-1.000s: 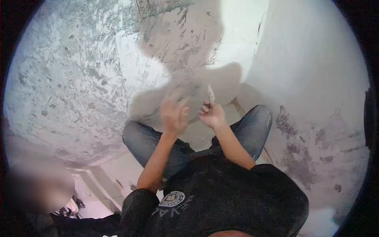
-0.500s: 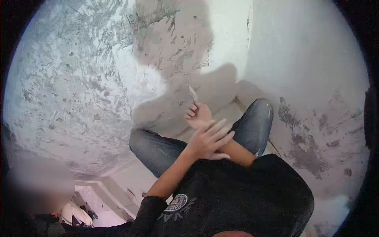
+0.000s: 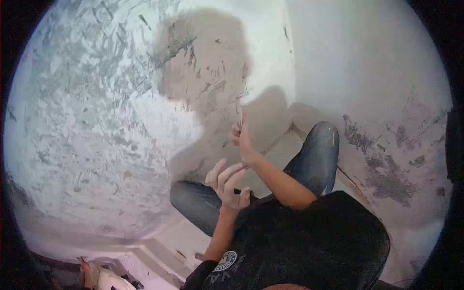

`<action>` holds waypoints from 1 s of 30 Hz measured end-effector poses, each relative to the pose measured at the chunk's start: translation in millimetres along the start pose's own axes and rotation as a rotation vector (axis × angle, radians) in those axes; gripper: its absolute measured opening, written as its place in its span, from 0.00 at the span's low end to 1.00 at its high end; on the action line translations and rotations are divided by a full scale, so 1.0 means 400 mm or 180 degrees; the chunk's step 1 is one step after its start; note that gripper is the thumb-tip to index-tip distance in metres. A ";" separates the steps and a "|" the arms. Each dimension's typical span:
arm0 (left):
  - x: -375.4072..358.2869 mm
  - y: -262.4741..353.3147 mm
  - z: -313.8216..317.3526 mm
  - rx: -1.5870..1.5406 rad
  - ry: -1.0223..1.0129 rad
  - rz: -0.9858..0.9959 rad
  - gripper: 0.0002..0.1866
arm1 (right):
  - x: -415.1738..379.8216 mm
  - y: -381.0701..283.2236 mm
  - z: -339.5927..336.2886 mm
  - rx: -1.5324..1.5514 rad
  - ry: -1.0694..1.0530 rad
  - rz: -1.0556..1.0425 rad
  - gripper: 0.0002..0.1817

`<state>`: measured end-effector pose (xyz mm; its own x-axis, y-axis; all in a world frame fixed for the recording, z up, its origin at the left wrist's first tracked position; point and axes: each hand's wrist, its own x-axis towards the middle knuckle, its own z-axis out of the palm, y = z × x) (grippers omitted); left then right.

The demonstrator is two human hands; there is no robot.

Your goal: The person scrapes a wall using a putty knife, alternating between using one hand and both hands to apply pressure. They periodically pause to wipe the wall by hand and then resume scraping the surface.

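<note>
My right hand (image 3: pixel 243 137) is raised in front of the patchy plastered wall, its fingers closed around a thin, pale, flat scraper (image 3: pixel 240 113). The blade points up and is seen nearly edge-on. Lower and to the left, my left hand (image 3: pixel 227 183) is open and holds nothing, with its fingers spread and bent a little. Its fingertips overlap the right wrist in this view. Both hands are above my lap, between my bent knees.
The wall (image 3: pixel 96 111) is rough and mottled, with my shadow on it. It meets a smoother side wall (image 3: pixel 338 72) at a corner on the right. A pale bag-like thing (image 3: pixel 111 280) lies at lower left, near a stepped ledge (image 3: pixel 154 253).
My left hand has come off the right forearm, moving left and down. The right hand has turned, bringing the scraper more upright. A person's blurred head at lower left has left the view.
</note>
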<state>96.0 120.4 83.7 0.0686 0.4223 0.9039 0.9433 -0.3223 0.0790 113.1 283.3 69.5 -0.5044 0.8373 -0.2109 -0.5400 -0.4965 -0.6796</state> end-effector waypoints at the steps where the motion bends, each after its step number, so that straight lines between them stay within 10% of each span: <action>1: -0.019 0.008 0.006 -0.0179 0.0081 -0.0321 0.23 | 0.004 0.001 -0.004 -0.0357 0.0090 -0.0145 0.31; 12: -0.113 0.014 -0.019 -0.0155 0.0291 -0.1187 0.24 | 0.081 0.072 0.003 -0.2130 -0.0037 -0.0117 0.52; 14: -0.113 -0.003 -0.015 -0.0195 0.0282 -0.1207 0.24 | 0.149 0.168 0.030 -0.2173 0.1577 -0.1536 0.39; 25: 0.095 -0.164 0.071 -0.0144 -0.0967 -0.0301 0.25 | 0.064 0.048 0.043 -0.1304 0.0588 -0.0228 0.47; 28: 0.199 -0.190 0.128 0.0139 -0.1616 0.0062 0.26 | 0.095 0.183 0.029 -0.3376 0.0694 -0.3476 0.37; 30: 0.236 -0.220 0.166 0.0331 -0.1984 0.0428 0.27 | 0.126 0.204 0.020 -0.3443 0.0849 -0.3467 0.35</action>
<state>41.1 245.0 134.1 0.3346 0.8068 0.4869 0.9377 -0.3362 -0.0874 38.5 283.3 9.0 -0.0130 0.7439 0.6682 0.2313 0.6524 -0.7218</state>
